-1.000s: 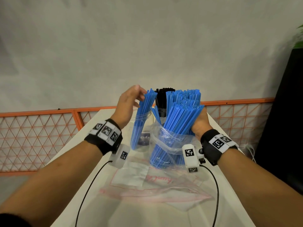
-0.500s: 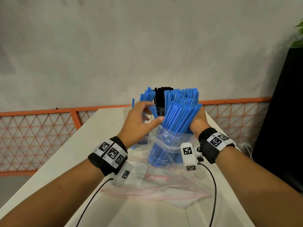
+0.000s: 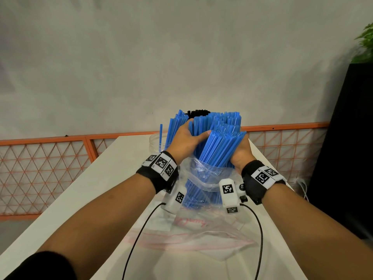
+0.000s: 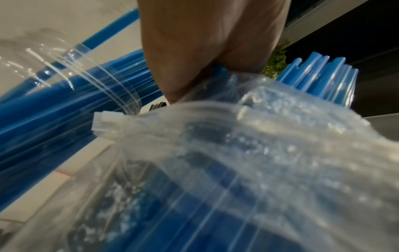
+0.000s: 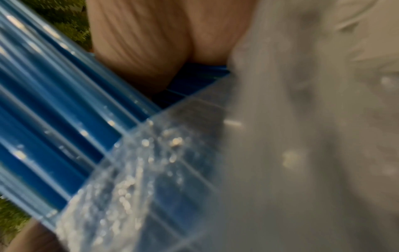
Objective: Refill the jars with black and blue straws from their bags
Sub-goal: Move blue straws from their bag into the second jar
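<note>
Gripping a thick bundle of thin blue plastic straws [image 3: 220,146] standing in a clear plastic bag [image 3: 203,176] at frame centre: left hand [image 3: 186,141] curls round one clump, right hand [image 3: 241,151] wraps the bundle's other side. Light, stiff, slippery, prone to fanning; take hold mid-length. Clear jar [image 3: 156,143] sits left.

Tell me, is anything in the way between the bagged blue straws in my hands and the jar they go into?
Nothing separate blocks the way. The jar stands just left of the bagged blue straws, and its mouth is open. Only the blue straws already in the jar take up room there. The left hand and right hand grip the bundle.
</note>
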Motion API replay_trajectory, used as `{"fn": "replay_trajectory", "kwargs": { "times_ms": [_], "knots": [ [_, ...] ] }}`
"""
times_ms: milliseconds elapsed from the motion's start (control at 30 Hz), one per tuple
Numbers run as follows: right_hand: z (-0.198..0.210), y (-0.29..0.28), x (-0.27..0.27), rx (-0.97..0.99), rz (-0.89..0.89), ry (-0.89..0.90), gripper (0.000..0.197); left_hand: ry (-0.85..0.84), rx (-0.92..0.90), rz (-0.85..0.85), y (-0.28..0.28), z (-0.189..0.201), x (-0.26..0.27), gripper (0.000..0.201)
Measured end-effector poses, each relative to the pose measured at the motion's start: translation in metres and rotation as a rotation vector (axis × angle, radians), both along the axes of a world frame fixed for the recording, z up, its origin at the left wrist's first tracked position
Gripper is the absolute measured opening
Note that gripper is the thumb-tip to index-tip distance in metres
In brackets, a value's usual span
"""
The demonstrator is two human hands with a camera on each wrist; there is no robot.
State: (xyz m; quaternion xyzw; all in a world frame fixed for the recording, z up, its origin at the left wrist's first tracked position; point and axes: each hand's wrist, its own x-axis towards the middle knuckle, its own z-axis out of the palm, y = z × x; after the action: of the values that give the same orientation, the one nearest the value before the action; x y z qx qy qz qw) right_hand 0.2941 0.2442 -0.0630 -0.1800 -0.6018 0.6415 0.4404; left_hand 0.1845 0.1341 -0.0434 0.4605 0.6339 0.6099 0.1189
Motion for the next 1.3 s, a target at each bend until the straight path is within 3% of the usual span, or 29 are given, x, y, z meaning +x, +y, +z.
{"fn": "replay_trajectory", "kwargs": {
  "times_ms": [133, 200, 267, 367, 433, 567, 733, 833, 933, 1067, 1300],
  "knots": [
    [-0.001, 0.002, -0.001, 0.004, -0.003, -0.022, 0.03, 0.017, -0.011, 0.067, 0.001, 0.0, 0.0, 0.045],
    [-0.001, 0.002, -0.001, 0.018, -0.013, -0.027, 0.026, 0.037, 0.005, 0.107, 0.001, 0.005, -0.002, 0.037],
    [-0.001, 0.001, -0.001, 0.006, -0.007, -0.004, 0.019, 0.056, 0.054, 0.099, 0.0, 0.015, -0.002, 0.028],
    [0.0, 0.0, -0.001, -0.021, 0.011, 0.034, 0.017, 0.043, 0.072, 0.072, -0.002, 0.024, -0.003, 0.03],
    [0.0, 0.0, 0.0, -0.039, 0.017, 0.046, 0.019, 0.047, 0.04, 0.018, -0.002, 0.02, -0.005, 0.018],
    [0.0, 0.0, -0.001, -0.053, 0.01, 0.013, 0.031, 0.016, -0.013, -0.011, -0.003, 0.004, -0.006, 0.018],
    [-0.002, 0.001, -0.003, -0.079, -0.017, 0.023, 0.019, 0.004, -0.062, -0.006, -0.002, 0.003, -0.004, 0.016],
    [-0.003, 0.003, -0.003, -0.075, 0.018, 0.039, 0.018, -0.05, -0.021, 0.041, -0.002, 0.013, -0.004, 0.031],
    [-0.001, 0.002, -0.002, -0.163, 0.07, 0.1, 0.022, -0.046, 0.038, 0.048, -0.006, 0.029, -0.005, 0.014],
    [0.001, 0.0, 0.0, -0.235, 0.063, 0.106, 0.031, -0.062, 0.138, 0.026, -0.015, 0.051, -0.006, 0.011],
    [0.005, -0.007, 0.004, -0.243, 0.1, 0.149, 0.029, -0.158, 0.309, -0.047, -0.033, 0.084, -0.004, 0.01]
  ]
}}
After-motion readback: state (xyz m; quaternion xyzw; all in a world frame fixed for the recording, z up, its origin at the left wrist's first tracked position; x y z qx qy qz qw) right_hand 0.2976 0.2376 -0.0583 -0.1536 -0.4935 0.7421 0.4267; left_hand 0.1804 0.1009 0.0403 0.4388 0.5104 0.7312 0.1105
